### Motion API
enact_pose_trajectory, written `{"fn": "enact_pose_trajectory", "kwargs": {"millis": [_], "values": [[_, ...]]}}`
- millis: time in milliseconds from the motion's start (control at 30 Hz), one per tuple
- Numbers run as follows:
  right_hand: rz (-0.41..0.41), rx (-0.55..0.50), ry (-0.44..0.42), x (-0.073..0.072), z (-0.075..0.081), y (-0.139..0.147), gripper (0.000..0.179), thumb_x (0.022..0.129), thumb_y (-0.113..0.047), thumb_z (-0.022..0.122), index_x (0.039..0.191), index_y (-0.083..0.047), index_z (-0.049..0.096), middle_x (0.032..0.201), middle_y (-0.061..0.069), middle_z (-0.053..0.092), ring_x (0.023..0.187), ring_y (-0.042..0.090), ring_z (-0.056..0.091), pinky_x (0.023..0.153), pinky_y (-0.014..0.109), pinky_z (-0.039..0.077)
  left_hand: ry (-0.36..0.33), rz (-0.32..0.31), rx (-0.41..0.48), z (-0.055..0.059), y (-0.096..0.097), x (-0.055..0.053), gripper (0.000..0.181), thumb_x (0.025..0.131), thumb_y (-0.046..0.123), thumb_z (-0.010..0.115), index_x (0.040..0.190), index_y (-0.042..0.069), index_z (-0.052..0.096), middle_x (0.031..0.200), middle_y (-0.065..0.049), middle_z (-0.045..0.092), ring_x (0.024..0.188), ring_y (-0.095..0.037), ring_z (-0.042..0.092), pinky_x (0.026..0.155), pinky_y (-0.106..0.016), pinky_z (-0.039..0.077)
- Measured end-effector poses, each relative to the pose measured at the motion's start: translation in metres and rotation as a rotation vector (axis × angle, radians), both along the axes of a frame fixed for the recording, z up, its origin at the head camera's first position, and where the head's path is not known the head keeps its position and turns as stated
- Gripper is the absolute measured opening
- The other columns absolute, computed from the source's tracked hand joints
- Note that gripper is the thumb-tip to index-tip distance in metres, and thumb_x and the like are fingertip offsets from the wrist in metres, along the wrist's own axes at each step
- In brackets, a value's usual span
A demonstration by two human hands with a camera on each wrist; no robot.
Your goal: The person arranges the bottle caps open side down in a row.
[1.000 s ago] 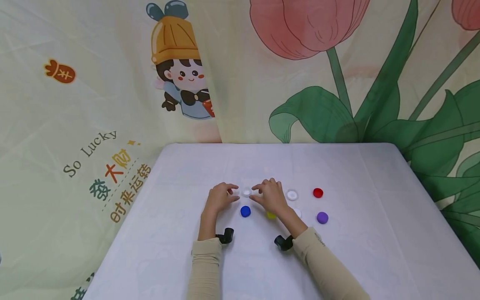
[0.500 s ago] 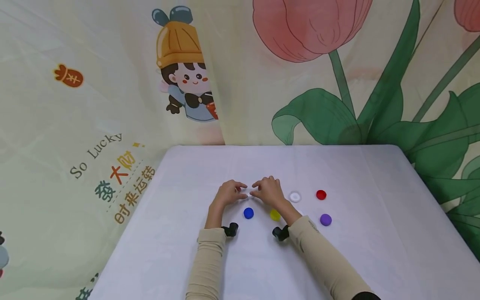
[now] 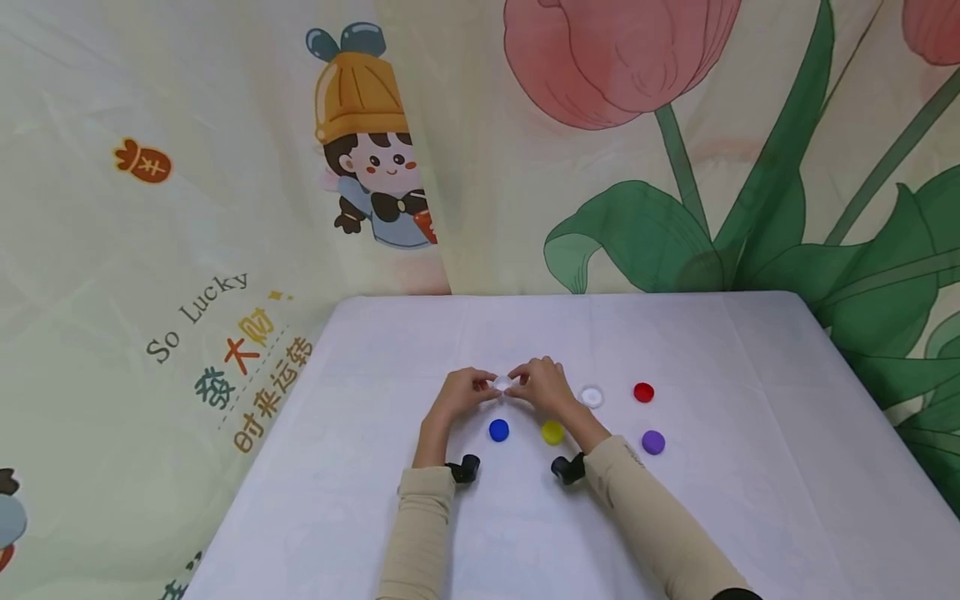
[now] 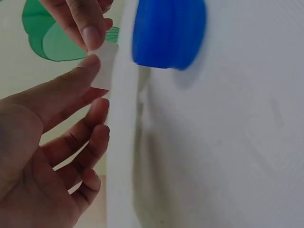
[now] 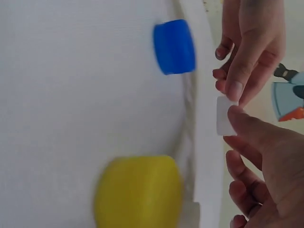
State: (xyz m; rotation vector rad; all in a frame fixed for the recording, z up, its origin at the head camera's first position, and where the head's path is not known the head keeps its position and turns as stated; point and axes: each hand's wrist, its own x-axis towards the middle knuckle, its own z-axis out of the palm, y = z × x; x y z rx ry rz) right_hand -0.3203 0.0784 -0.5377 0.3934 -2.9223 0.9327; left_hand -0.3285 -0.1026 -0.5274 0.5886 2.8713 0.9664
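Note:
A small white bottle cap (image 3: 502, 383) is pinched from both sides between my two hands, close over the table. My left hand (image 3: 465, 392) holds its left edge between thumb and index finger, the other fingers loosely curled. From the right, the thumb and fingertips of my right hand (image 3: 543, 386) grip the opposite edge. Both wrist views show the white cap (image 4: 105, 66) side-on, its face partly covered by the thumbs. Just in front of the hands lies a blue cap (image 3: 498, 430), and a yellow cap (image 3: 552, 432) is beside my right wrist.
Right of my right hand lies another white cap (image 3: 592, 397), with a red cap (image 3: 643, 392) beyond it and a purple cap (image 3: 653, 442) nearer. All rest on a white-covered table (image 3: 360, 500). A printed cloth (image 3: 480, 167) hangs behind the table.
One second ago my hands stood apart on either side of the white cap. They have drawn together and now pinch it. The coloured caps keep their places; the head view has shifted slightly.

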Motion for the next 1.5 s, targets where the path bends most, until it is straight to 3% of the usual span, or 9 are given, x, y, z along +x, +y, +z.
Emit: {"fn": "enact_pose_trajectory", "kwargs": {"millis": [133, 267, 500, 733, 900, 1200, 1500], "values": [[0.021, -0.099, 0.023, 0.005, 0.014, 0.009, 0.034, 0.073, -0.041, 0.070, 0.100, -0.020, 0.069, 0.076, -0.007, 0.056, 0.076, 0.014, 0.042, 0.071, 0.030, 0.030, 0.053, 0.019, 0.090, 0.010, 0.002, 0.007, 0.030, 0.077, 0.027, 0.070, 0.103, 0.012, 0.068, 0.072, 0.002, 0.057, 0.071, -0.012, 0.050, 0.062, -0.025, 0.041], [0.058, -0.182, 0.108, 0.010, 0.031, 0.019, 0.035, 0.074, -0.039, 0.071, 0.102, -0.019, 0.069, 0.079, -0.005, 0.058, 0.078, 0.017, 0.044, 0.071, 0.031, 0.032, 0.144, 0.016, 0.169, 0.025, 0.007, 0.014, 0.030, 0.077, 0.029, 0.070, 0.102, 0.013, 0.069, 0.072, 0.003, 0.057, 0.073, -0.013, 0.053, 0.063, -0.026, 0.043], [0.121, -0.297, 0.233, 0.034, 0.061, 0.035, 0.035, 0.075, -0.035, 0.071, 0.105, -0.018, 0.068, 0.085, 0.004, 0.060, 0.082, 0.015, 0.044, 0.070, 0.031, 0.036, 0.252, -0.026, 0.285, 0.052, 0.014, 0.033, 0.034, 0.076, 0.036, 0.070, 0.102, 0.014, 0.068, 0.073, 0.005, 0.056, 0.074, -0.022, 0.055, 0.060, -0.026, 0.042], [0.167, -0.354, 0.365, 0.061, 0.085, 0.051, 0.033, 0.074, -0.035, 0.072, 0.103, -0.019, 0.068, 0.085, -0.003, 0.057, 0.087, 0.013, 0.043, 0.068, 0.034, 0.037, 0.367, -0.077, 0.357, 0.078, 0.027, 0.059, 0.031, 0.074, 0.034, 0.072, 0.098, 0.015, 0.068, 0.072, 0.007, 0.055, 0.069, -0.007, 0.049, 0.056, -0.023, 0.039], [0.196, -0.366, 0.449, 0.081, 0.099, 0.062, 0.032, 0.073, -0.030, 0.074, 0.103, -0.019, 0.068, 0.084, -0.005, 0.055, 0.084, 0.010, 0.040, 0.065, 0.029, 0.035, 0.462, -0.146, 0.375, 0.093, 0.034, 0.076, 0.030, 0.073, 0.031, 0.073, 0.096, 0.013, 0.068, 0.070, 0.002, 0.055, 0.070, -0.006, 0.047, 0.058, -0.023, 0.038], [0.214, -0.403, 0.530, 0.110, 0.114, 0.070, 0.031, 0.069, -0.021, 0.078, 0.099, -0.017, 0.069, 0.081, -0.006, 0.055, 0.083, 0.009, 0.039, 0.066, 0.030, 0.035, 0.517, -0.230, 0.410, 0.109, 0.041, 0.097, 0.033, 0.069, 0.031, 0.077, 0.097, 0.014, 0.068, 0.069, 0.006, 0.055, 0.072, -0.010, 0.051, 0.071, -0.027, 0.040], [0.187, -0.420, 0.539, 0.120, 0.111, 0.074, 0.034, 0.064, -0.015, 0.081, 0.095, -0.010, 0.069, 0.078, 0.000, 0.055, 0.081, 0.012, 0.039, 0.068, 0.027, 0.032, 0.494, -0.263, 0.422, 0.108, 0.046, 0.102, 0.032, 0.069, 0.029, 0.077, 0.096, 0.014, 0.069, 0.071, 0.003, 0.058, 0.074, -0.008, 0.050, 0.071, -0.027, 0.039]]}}
